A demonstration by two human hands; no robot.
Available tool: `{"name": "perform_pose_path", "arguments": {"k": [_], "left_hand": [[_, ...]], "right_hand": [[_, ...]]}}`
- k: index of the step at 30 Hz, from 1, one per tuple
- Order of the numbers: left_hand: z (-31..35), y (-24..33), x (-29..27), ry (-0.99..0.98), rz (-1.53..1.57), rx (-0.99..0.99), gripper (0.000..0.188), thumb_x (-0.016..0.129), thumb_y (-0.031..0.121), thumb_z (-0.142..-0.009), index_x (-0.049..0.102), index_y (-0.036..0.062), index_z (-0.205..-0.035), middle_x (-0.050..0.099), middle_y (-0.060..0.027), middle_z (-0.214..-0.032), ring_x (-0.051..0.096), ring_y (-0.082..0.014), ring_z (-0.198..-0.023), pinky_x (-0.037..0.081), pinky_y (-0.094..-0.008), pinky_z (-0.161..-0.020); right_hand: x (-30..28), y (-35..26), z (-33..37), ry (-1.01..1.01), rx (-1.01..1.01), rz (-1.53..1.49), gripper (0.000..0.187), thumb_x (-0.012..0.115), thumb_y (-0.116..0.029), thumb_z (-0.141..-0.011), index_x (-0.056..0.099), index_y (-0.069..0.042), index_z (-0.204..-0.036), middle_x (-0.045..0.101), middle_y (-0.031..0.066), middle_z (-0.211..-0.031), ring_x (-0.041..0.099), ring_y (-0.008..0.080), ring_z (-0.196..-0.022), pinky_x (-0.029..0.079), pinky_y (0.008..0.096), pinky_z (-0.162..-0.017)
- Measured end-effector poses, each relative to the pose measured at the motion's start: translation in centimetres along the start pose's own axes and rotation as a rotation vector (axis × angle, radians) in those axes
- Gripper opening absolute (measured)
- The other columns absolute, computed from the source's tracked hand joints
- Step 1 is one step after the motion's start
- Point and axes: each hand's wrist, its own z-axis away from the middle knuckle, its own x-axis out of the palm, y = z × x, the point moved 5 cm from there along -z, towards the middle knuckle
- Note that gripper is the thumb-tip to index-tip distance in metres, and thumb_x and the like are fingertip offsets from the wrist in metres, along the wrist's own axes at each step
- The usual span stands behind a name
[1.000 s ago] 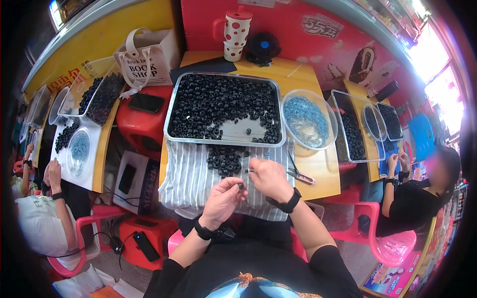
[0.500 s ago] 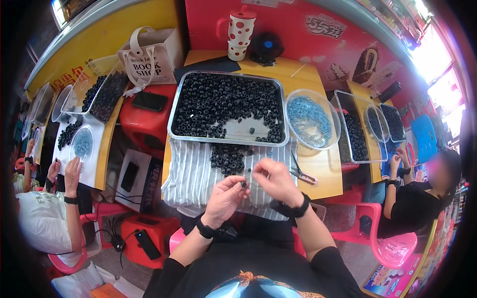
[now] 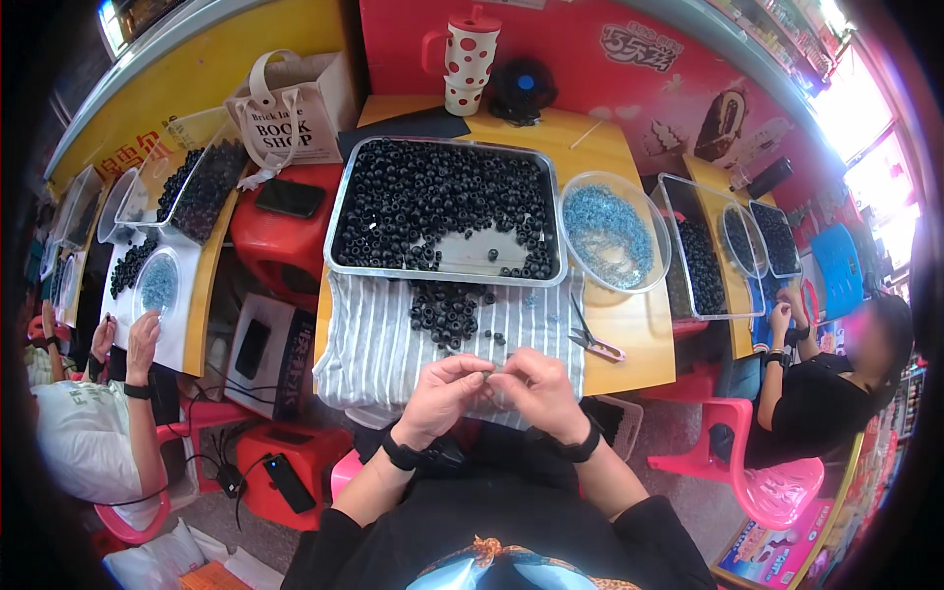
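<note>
Left hand [image 3: 440, 391]: fingertips pinched on a small bead, now drawn closer to the body.
Right hand [image 3: 538, 388]: pinched, meeting the left.
Ahead: black beads [image 3: 447, 307] on striped cloth [image 3: 379, 344], steel tray [image 3: 346, 202] beyond.

Both forearms come up from the lower edge and angle inward, so that the hands meet in front of the body, low in the middle of the view. The left hand [image 3: 442, 393] is curled, its knuckles turned up and its fingertips [image 3: 480, 368] pinched together and pointing toward the other hand. The right hand [image 3: 536, 390] mirrors it, fingers bent and bunched, thumb side turned inward, its fingertips touching or nearly touching those of the left. Whether anything is pinched between them cannot be told. Each wrist wears a dark band, and dark sleeves cover the arms from the elbows back
</note>
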Motion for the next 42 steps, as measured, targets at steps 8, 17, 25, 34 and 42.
{"name": "perform_pose_path", "arguments": {"k": [8, 17, 25, 34, 42], "left_hand": [[-0.3, 0.2, -0.2, 0.041, 0.025, 0.021, 0.024, 0.060, 0.004, -0.094, 0.062, -0.0028, -0.117, 0.067, -0.0099, -0.101, 0.065, -0.0176, -0.089, 0.053, -0.0281, -0.081], [-0.3, -0.1, -0.4, -0.016, 0.056, 0.011, 0.022, 0.059, 0.005, -0.095, 0.062, 0.0000, -0.117, 0.067, -0.0075, -0.105, 0.065, -0.0175, -0.092, 0.051, -0.0303, -0.083], [-0.5, 0.1, 0.2, -0.027, 0.071, 0.015, 0.022, 0.059, 0.003, -0.095, 0.061, -0.0005, -0.117, 0.067, -0.0091, -0.104, 0.065, -0.0172, -0.093, 0.052, -0.0310, -0.085], [-0.3, 0.0, 0.1, -0.001, 0.046, 0.007, 0.021, 0.059, 0.003, -0.095, 0.062, -0.0011, -0.115, 0.066, -0.0083, -0.103, 0.065, -0.0156, -0.091, 0.052, -0.0295, -0.082], [-0.3, -0.1, 0.0, -0.006, 0.042, 0.010, 0.022, 0.059, 0.003, -0.095, 0.062, -0.0012, -0.116, 0.066, -0.0084, -0.105, 0.065, -0.0159, -0.092, 0.053, -0.0302, -0.084]], "right_hand": [[-1.8, 1.5, -0.2, 0.080, -0.102, 0.368, 0.008, 0.067, -0.003, -0.080, 0.063, -0.002, -0.087, 0.058, 0.0143, -0.078, 0.062, 0.0303, -0.068, 0.047, 0.0374, -0.059], [0.1, 2.5, 0.1, -0.025, 0.100, 0.096, 0.011, 0.066, 0.001, -0.083, 0.062, -0.001, -0.094, 0.064, 0.0079, -0.082, 0.064, 0.0185, -0.071, 0.049, 0.0311, -0.061], [1.6, 2.0, 1.7, 0.031, 0.244, -0.613, 0.012, 0.060, 0.005, -0.091, 0.059, 0.002, -0.102, 0.064, 0.0042, -0.089, 0.062, 0.0072, -0.079, 0.049, 0.0208, -0.067], [1.7, 1.2, 1.4, 0.101, 0.025, -0.444, 0.011, 0.064, 0.008, -0.084, 0.063, 0.003, -0.094, 0.063, 0.0051, -0.088, 0.061, 0.0089, -0.076, 0.047, 0.0219, -0.062], [1.1, -0.5, 1.0, 0.093, -0.118, -0.166, 0.012, 0.066, 0.010, -0.079, 0.066, 0.001, -0.088, 0.064, 0.0099, -0.087, 0.063, 0.0151, -0.073, 0.050, 0.0248, -0.064]]}}
